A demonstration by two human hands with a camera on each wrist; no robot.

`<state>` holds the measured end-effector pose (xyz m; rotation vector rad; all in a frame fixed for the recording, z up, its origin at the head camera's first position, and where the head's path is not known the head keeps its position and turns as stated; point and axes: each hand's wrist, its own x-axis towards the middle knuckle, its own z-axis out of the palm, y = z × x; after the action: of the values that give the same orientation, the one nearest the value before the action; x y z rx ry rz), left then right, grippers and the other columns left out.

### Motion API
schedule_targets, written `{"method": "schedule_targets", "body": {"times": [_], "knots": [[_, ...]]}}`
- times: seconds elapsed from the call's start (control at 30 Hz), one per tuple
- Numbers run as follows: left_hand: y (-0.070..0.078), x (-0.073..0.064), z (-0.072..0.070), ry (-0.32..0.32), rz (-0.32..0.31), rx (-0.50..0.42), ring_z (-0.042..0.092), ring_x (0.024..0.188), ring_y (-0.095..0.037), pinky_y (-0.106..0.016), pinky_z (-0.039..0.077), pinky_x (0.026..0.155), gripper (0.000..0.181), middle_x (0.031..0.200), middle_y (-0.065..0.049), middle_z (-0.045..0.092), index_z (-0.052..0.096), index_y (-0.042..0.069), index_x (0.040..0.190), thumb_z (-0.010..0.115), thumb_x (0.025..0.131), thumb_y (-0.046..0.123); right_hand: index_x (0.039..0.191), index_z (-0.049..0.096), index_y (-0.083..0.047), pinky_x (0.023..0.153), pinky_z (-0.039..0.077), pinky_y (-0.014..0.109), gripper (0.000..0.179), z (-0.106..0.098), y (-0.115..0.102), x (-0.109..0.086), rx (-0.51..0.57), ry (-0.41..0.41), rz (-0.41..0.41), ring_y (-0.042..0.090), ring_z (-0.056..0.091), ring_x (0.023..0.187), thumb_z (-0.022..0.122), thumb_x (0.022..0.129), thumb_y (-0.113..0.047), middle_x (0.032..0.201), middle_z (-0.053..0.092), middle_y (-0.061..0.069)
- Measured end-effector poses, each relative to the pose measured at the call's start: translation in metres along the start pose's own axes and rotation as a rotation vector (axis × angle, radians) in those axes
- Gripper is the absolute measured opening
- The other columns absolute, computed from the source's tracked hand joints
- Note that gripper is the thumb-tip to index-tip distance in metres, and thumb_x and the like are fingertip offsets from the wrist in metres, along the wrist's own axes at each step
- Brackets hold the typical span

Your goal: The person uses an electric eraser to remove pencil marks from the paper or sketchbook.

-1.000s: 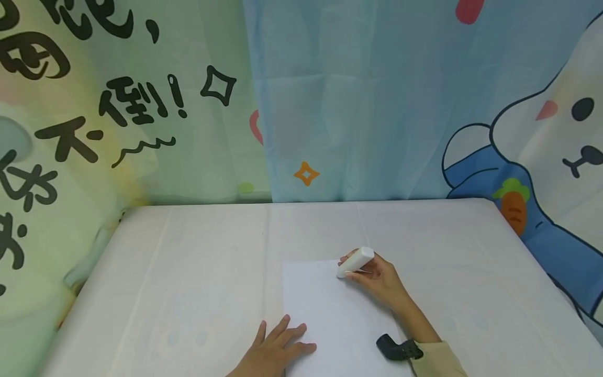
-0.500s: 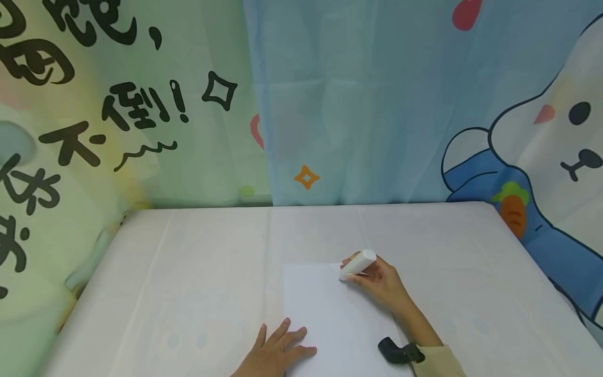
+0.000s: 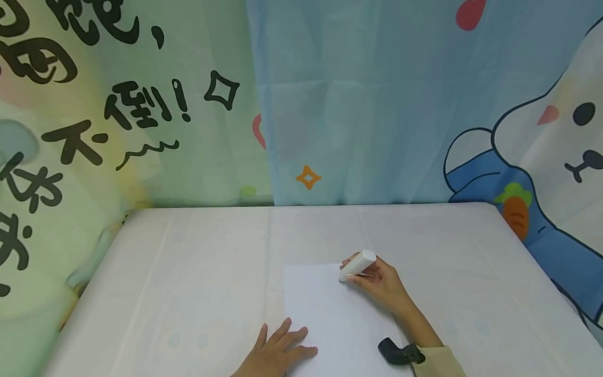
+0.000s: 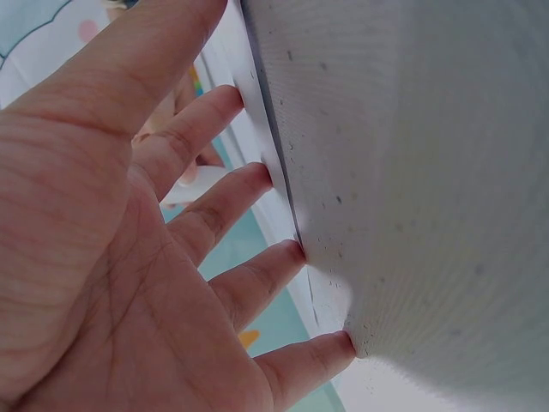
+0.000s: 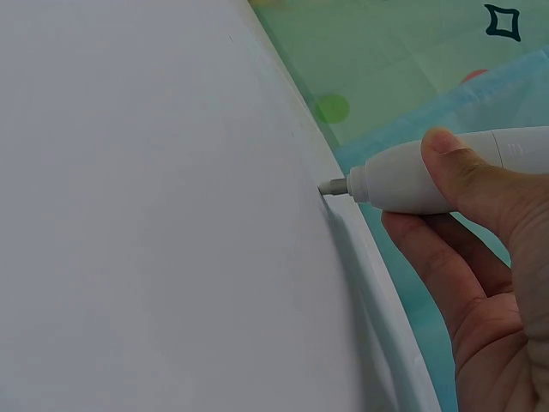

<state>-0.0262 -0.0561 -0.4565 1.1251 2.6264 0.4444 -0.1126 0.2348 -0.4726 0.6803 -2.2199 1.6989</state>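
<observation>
a thick white pen-like tool (image 3: 358, 264) slants, pinched by the right hand (image 3: 380, 284), its grey tip (image 5: 336, 186) on a flat white paper sheet (image 3: 332, 314) whose left edge the left hand (image 3: 278, 350) touches.

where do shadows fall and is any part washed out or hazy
Head view: paper nearly blends into the table; left wrist view: the surface beside the left hand looks hazy; right wrist view: dim, a soft shadow runs down from the tip of the pen.

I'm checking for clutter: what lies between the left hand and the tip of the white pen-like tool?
In the head view, only white paper shows between the left hand and the white pen-like tool; no other object is visible there.
</observation>
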Motion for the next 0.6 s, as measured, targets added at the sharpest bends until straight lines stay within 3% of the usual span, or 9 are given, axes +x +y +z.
{"method": "schedule_targets", "body": {"times": [0.27,0.6], "knots": [[-0.0005,0.0009,-0.0001,-0.011,-0.004,-0.027,0.033,0.142,-0.034,-0.069,0.035,0.098,0.059,0.15,0.002,0.043,0.053,0.034,0.137,0.051,0.088,0.067,0.112,0.058,0.01,0.082,0.052,0.017,0.04,0.0013,0.0029,0.002,0.009,-0.008,-0.018,0.0,0.066,0.099,0.071,0.075,0.019,0.103,0.07,0.019],[-0.0021,0.0027,0.0028,-0.046,-0.025,0.015,0.035,0.142,-0.031,-0.067,0.036,0.099,0.059,0.15,0.005,0.043,0.052,0.036,0.136,0.053,0.087,0.068,0.113,0.058,0.009,0.081,0.053,0.018,0.041,0.0059,0.0041,0.0027,0.009,-0.014,-0.034,0.001,0.066,0.099,0.071,0.075,0.019,0.103,0.07,0.018]]}}
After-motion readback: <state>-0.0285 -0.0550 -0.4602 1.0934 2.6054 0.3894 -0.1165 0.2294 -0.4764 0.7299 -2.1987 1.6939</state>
